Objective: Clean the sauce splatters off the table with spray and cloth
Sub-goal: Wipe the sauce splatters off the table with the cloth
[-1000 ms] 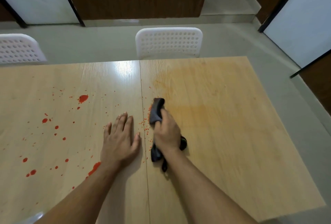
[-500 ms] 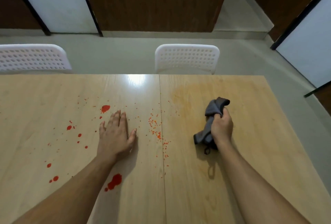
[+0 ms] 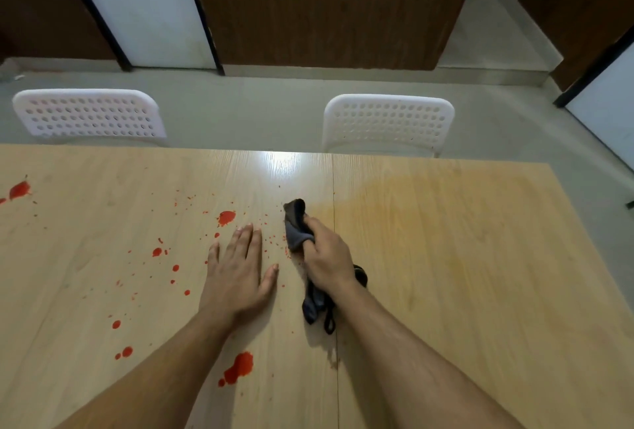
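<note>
Head view: right hand (image 3: 327, 262) grips the bunched dark cloth (image 3: 295, 226), pressed onto the table (image 3: 480, 291) at the seam, likely mid-wipe. Left hand (image 3: 238, 274) lies flat, fingers straight, probably bracing. Red sauce splatters (image 3: 226, 217) remain left of both hands (spray bottle not visible).

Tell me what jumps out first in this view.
Red sauce splatters dot the left half of the wooden table, with a big blot near the left forearm. The right hand grips a dark cloth at the table's centre seam, while the left hand rests flat beside it. The right half shows only a faint orange smear.
</note>
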